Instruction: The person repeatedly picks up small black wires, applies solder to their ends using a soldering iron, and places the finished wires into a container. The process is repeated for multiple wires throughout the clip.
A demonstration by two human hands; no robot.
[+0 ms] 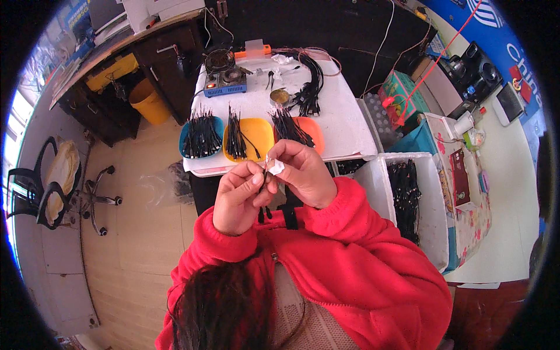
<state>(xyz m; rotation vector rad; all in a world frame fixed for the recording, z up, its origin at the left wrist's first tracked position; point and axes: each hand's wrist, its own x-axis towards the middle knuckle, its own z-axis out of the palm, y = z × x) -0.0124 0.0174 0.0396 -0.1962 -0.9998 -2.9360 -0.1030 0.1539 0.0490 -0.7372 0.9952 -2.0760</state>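
Observation:
In front of my chest, my left hand [239, 195] pinches a thin black cable [265, 213], whose lower ends hang beneath the fingers. Reddish bare-looking wire ends stick up between the two hands. My right hand [308, 174] meets the left one there, its thumb and fingers closed on a small white piece of tissue [276, 168] against the wire ends. Just beyond the hands, a teal tray [185, 132], a yellow tray [263, 137] and an orange tray [317, 132] stand in a row, each with a bundle of black cables.
Behind the trays on the white table [344, 111] are a blue heating device [225, 88] with a lit red switch, a small round tin [280, 96] and a black cable bundle [312, 84]. At right stands a white foam box [433, 216] of cables; at left, an office chair [55, 181].

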